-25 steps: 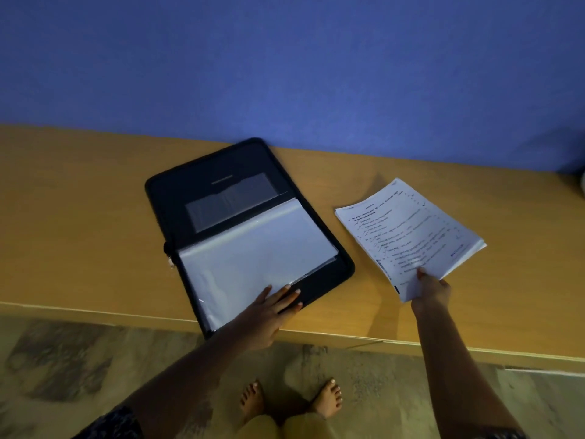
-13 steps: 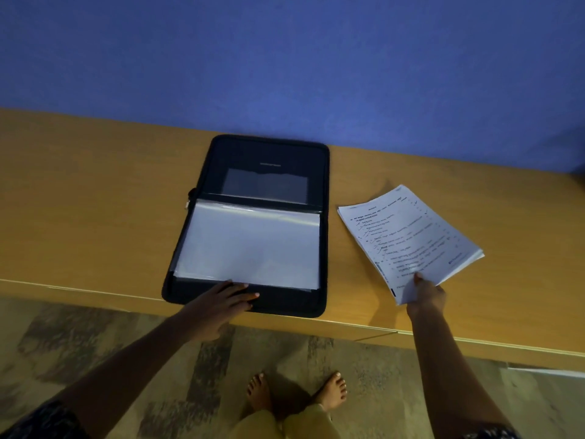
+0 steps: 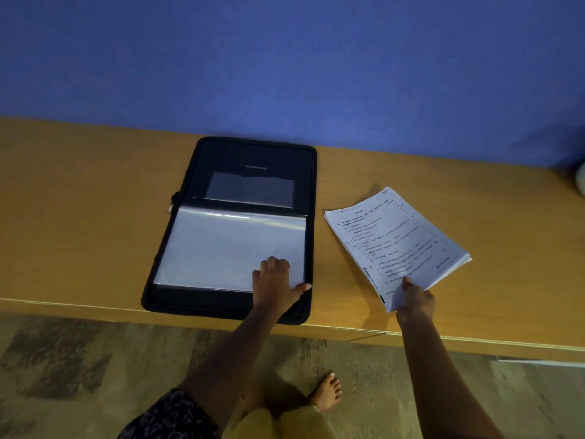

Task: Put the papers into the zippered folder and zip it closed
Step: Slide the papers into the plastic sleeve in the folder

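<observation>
A black zippered folder (image 3: 253,156) lies open on the wooden desk (image 3: 79,217), its clear plastic sleeves (image 3: 221,245) facing up in the near half. My left hand (image 3: 275,283) rests on the sleeves' near right corner, fingers curled on the plastic, thumb out toward the folder's right edge. To the right, a stack of printed papers (image 3: 399,239) lies tilted on the desk. My right hand (image 3: 414,301) pinches the stack's near corner.
A blue wall (image 3: 285,58) backs the desk. The desk's front edge (image 3: 411,335) runs just below the folder. A pale object (image 3: 581,183) sits at the far right edge. My bare feet stand on patterned floor (image 3: 63,359) below.
My left hand slid right along the folder's near edge to the sleeves' right corner. The folder, turned square earlier, stays put. The papers remain in my right hand.
</observation>
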